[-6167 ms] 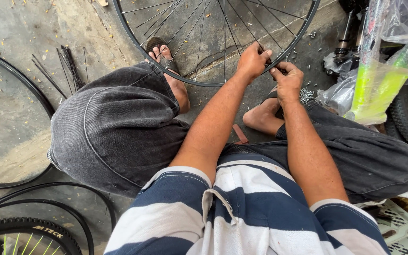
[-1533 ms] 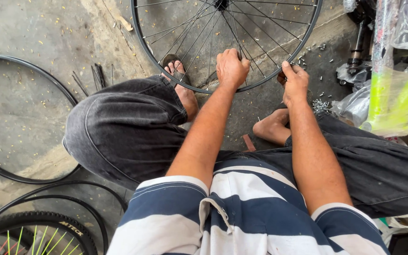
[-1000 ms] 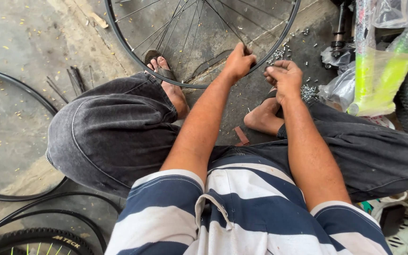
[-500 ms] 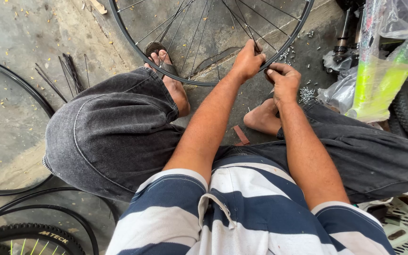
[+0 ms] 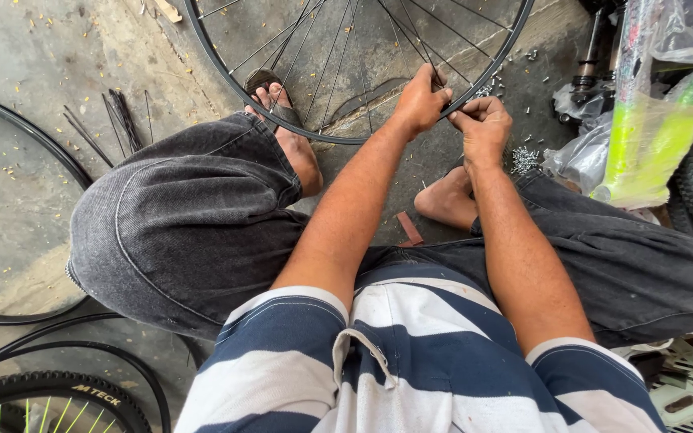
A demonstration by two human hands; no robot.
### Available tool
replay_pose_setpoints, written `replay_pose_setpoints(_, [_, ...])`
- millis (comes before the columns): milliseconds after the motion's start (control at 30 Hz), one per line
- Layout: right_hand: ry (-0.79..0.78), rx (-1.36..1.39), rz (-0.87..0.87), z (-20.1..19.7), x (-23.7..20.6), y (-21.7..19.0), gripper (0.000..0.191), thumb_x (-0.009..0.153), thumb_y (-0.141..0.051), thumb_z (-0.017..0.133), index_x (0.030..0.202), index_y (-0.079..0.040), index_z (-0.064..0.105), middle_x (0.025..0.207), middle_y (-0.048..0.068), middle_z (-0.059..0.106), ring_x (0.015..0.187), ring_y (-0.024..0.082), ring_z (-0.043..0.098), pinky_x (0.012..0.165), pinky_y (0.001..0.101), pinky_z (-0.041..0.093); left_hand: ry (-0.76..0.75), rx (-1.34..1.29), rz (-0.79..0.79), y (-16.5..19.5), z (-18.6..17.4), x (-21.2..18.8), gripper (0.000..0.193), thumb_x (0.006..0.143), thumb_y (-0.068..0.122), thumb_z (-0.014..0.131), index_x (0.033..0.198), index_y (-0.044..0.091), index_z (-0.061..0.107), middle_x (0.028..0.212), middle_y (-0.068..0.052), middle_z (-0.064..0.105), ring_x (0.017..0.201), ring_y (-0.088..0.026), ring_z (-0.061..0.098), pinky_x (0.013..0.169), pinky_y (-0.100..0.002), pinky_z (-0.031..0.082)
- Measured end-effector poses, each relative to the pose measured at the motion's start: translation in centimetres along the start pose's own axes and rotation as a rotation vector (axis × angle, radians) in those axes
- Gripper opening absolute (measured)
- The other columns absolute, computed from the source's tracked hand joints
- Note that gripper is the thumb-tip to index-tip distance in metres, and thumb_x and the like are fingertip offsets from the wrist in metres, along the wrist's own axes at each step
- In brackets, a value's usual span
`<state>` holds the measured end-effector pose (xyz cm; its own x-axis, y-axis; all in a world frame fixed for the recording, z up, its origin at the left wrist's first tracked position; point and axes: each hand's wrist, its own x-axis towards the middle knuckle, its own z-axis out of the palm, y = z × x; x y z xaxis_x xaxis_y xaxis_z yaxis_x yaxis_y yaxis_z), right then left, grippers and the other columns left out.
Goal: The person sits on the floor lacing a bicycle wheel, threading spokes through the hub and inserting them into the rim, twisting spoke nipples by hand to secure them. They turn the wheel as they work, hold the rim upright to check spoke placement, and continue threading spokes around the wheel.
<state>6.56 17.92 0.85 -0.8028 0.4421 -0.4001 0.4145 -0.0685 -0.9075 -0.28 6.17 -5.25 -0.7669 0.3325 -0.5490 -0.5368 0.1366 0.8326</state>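
A grey concrete floor (image 5: pixel 34 160), speckled with small yellow flecks, carries everything here, and the person sits low on it with knees spread in dark grey trousers (image 5: pixel 178 232) and a navy-and-white striped shirt (image 5: pixel 411 361). Ahead of the knees stands a spoked bicycle wheel (image 5: pixel 346 138), its black rim curving from the upper left down past the sandalled foot (image 5: pixel 278 100) and up to the right. A bare black rim (image 5: pixel 18 128) lies on the floor to the left, and a knobby tyre (image 5: pixel 58 393) with another hoop lies at the lower left corner. At the right are clear plastic bags (image 5: pixel 659 96) holding bright green parts, beside another tyre at the edge. The left hand (image 5: pixel 420 100) has its grip closed on the wheel's rim where a spoke meets it, fingers curled over the metal. The right hand (image 5: pixel 484 127) sits just beside it, touching the same stretch of rim, its grip narrow and pinched; what it pinches is too small to tell. A scatter of small metal nipples (image 5: pixel 523 156) lies near the right hand, and loose black spokes (image 5: pixel 122 120) lie left of the sandalled foot.
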Motion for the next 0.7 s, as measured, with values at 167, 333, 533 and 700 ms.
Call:
replay_pose_setpoints(167, [0.015, 0.010, 0.012, 0.3, 0.0, -0.1, 0.026, 0.085, 0.016, 0.075, 0.094, -0.003, 0.060, 0.088, 0.006, 0.070, 0.082, 0.013, 0.072, 0.078, 0.0274, 0.065, -0.007, -0.030, -0.023, -0.1, 0.1, 0.0, 0.025, 0.090, 0.014, 0.071, 0.108, 0.006, 0.055, 0.100, -0.010, 0.069, 0.092, -0.023, 0.067, 0.080, -0.039, 0.055])
replay_pose_setpoints(333, [0.003, 0.031, 0.027, 0.7, -0.1, -0.8, 0.028, 0.085, 0.016, 0.076, 0.095, -0.003, 0.059, 0.089, 0.007, 0.071, 0.081, 0.013, 0.071, 0.076, 0.0261, 0.063, 0.006, 0.009, -0.005, 0.3, -0.1, -0.1, 0.025, 0.089, 0.013, 0.071, 0.107, 0.006, 0.056, 0.101, -0.010, 0.069, 0.092, -0.023, 0.067, 0.081, -0.039, 0.054])
replay_pose_setpoints(533, [0.011, -0.011, 0.012, 0.5, 0.2, -0.5, 0.027, 0.086, 0.013, 0.077, 0.100, -0.001, 0.059, 0.091, 0.008, 0.070, 0.082, 0.014, 0.070, 0.077, 0.0292, 0.063, 0.000, 0.006, -0.015, 0.2, 0.2, 0.2, 0.028, 0.087, 0.013, 0.073, 0.107, 0.006, 0.055, 0.100, -0.011, 0.069, 0.093, -0.023, 0.068, 0.081, -0.039, 0.055])
replay_pose_setpoints(700, [-0.152, 0.074, 0.257, -0.3, 1.2, -0.2, 0.021, 0.092, 0.003, 0.071, 0.111, -0.001, 0.063, 0.094, 0.004, 0.065, 0.079, 0.013, 0.061, 0.068, 0.0270, 0.052, 0.050, 0.004, 0.127, 0.8, -0.2, 0.3, 0.036, 0.079, 0.014, 0.081, 0.106, 0.005, 0.057, 0.097, -0.012, 0.070, 0.091, -0.025, 0.069, 0.081, -0.039, 0.057])
